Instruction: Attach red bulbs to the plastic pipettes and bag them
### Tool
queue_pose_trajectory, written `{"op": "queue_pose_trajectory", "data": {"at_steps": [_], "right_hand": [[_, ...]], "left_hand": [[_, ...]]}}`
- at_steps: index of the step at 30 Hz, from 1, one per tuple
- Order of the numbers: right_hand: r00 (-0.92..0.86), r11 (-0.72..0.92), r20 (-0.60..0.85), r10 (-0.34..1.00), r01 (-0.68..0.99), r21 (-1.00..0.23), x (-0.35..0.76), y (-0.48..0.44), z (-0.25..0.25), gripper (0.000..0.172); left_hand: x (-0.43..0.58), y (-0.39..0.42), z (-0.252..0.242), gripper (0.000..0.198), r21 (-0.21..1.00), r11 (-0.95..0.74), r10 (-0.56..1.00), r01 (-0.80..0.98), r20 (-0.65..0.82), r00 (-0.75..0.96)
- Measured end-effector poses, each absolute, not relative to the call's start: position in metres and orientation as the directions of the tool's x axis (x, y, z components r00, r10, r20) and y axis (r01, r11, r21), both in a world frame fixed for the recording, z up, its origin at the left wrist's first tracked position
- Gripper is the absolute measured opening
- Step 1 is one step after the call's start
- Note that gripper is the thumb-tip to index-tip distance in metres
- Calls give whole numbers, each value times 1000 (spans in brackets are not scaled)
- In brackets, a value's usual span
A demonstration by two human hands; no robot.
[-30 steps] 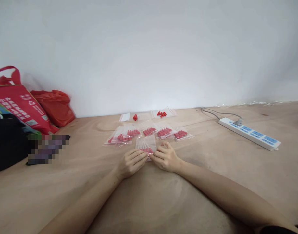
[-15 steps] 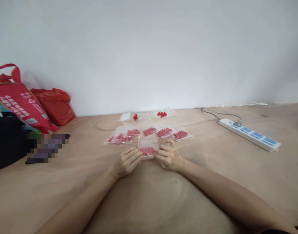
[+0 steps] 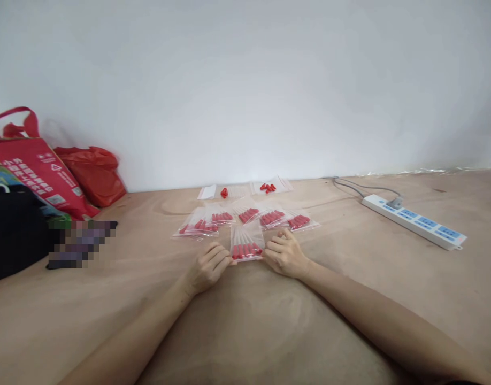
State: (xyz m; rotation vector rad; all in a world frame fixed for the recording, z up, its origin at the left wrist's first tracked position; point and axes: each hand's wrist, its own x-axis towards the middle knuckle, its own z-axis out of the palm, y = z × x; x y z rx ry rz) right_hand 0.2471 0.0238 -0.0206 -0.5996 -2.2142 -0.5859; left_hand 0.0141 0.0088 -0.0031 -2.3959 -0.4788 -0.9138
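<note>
A small clear plastic bag [image 3: 246,241] with several red pieces in a row lies on the wooden surface between my hands. My left hand [image 3: 211,266] is closed on its near left corner, and my right hand [image 3: 284,255] pinches the near right corner. Just beyond it, several similar bags with red pieces overlap in a spread, among them one at the left [image 3: 200,224], one in the middle [image 3: 248,215] and one at the right [image 3: 299,221]. Farther back, loose-looking red pieces [image 3: 268,187] rest on a clear bag, and another small red cluster [image 3: 224,192] sits left of them.
A white power strip [image 3: 414,220] with a grey plug and cable lies at the right. On the left are a red printed bag [image 3: 40,171], a red plastic bag [image 3: 91,174], a black item [image 3: 15,232] and a pixelated flat object [image 3: 83,244]. A pale wall [image 3: 245,91] stands behind.
My hands have moved slightly apart toward the bag's corners, so more of the bag and its red pieces show. The fingers of my right hand have curled in closer together.
</note>
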Motion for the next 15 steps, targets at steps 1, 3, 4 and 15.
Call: {"op": "queue_pose_trajectory", "data": {"at_steps": [1,3,4,15], "right_hand": [[-607,793,752,257,577,195,247,23,-21,21],[-608,814,731,310,567,126,247,20,-23,17],[-607,825,722,332,557,89,247,18,-24,16],[-41,753,768,639,234,-615,268,45,1,8]], "left_hand": [[15,8,-3,12,-345,-808,127,478,690,713],[15,6,-3,9,-338,-834,102,435,681,725],[15,6,-2,7,-320,-853,99,412,677,729],[17,28,-13,16,219,-677,611,703,700,371]]}}
